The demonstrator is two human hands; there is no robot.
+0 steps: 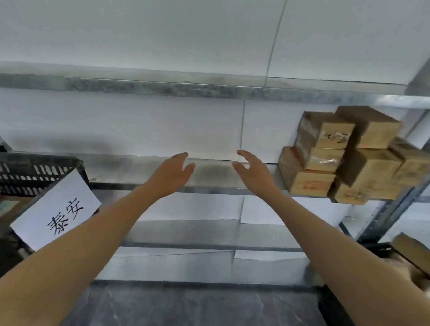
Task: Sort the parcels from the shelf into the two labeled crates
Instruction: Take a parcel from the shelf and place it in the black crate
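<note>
A white paper label [55,208] on the black crate [32,169] reads 泰安; scrawls on the parcels [336,140] seem illegible.

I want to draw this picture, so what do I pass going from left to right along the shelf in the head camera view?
black crate with its white label → left hand → right hand → stack of brown parcels
</note>
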